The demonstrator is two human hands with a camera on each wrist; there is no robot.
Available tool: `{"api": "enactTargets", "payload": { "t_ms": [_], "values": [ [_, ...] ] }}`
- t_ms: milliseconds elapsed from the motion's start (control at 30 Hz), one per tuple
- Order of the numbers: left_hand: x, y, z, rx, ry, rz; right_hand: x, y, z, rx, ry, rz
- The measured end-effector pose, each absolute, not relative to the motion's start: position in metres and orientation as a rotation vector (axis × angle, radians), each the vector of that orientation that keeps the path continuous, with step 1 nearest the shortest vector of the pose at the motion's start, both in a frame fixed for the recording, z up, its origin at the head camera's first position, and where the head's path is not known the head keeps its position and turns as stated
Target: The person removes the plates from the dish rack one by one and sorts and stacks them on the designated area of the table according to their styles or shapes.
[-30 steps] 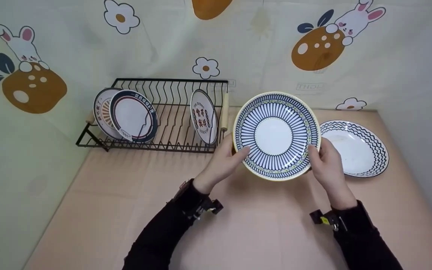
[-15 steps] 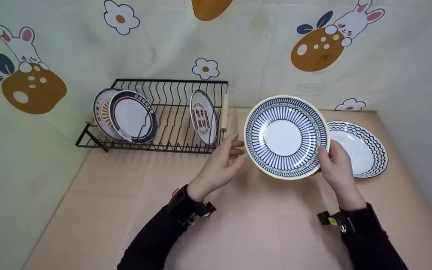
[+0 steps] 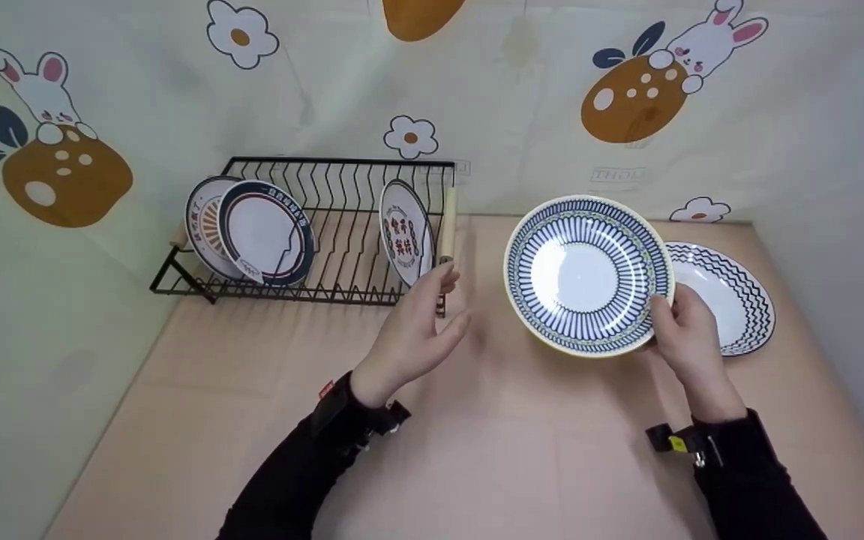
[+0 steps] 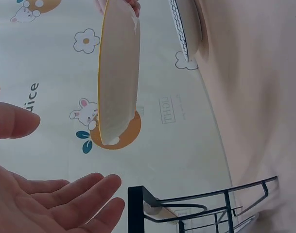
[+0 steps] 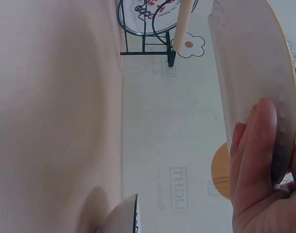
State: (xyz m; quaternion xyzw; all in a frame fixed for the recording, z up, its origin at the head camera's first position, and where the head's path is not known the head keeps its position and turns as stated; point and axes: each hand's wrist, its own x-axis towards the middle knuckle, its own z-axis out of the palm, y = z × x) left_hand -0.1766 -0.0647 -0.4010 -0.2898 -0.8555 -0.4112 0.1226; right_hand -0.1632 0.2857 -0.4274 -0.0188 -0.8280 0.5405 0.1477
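A deep round plate (image 3: 578, 277) with blue radiating stripes and a yellow edge is held up above the table, tilted toward the head camera. My right hand (image 3: 687, 334) grips its right rim, thumb on the face; the right wrist view shows the fingers (image 5: 257, 145) against its white underside. My left hand (image 3: 413, 337) is apart from the plate, with fingers extended and nothing in it. In the head view it overlaps the front right corner of the black dish rack (image 3: 342, 300). The left wrist view shows its fingers (image 4: 84, 194) and thumb spread, with the plate seen edge-on beyond.
Two plates lean at the rack's left end, one with a dark blue rim (image 3: 263, 232), the other with orange rays (image 3: 203, 225). A plate with red characters (image 3: 406, 236) stands at its right end. A wavy-patterned dish (image 3: 739, 300) lies on the table (image 3: 522, 465) at right.
My left hand has let go of the striped plate and moved left toward the rack. My right hand has carried the plate a little to the right.
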Motion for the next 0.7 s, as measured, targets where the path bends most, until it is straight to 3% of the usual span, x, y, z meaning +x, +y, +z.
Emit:
{"api": "enactTargets", "payload": {
  "t_ms": [700],
  "values": [
    [-0.190, -0.102, -0.402, -0.673, -2.445, -0.985, -0.155, 0.311, -0.432, -0.179, -2.436, 1.507]
  ]
}}
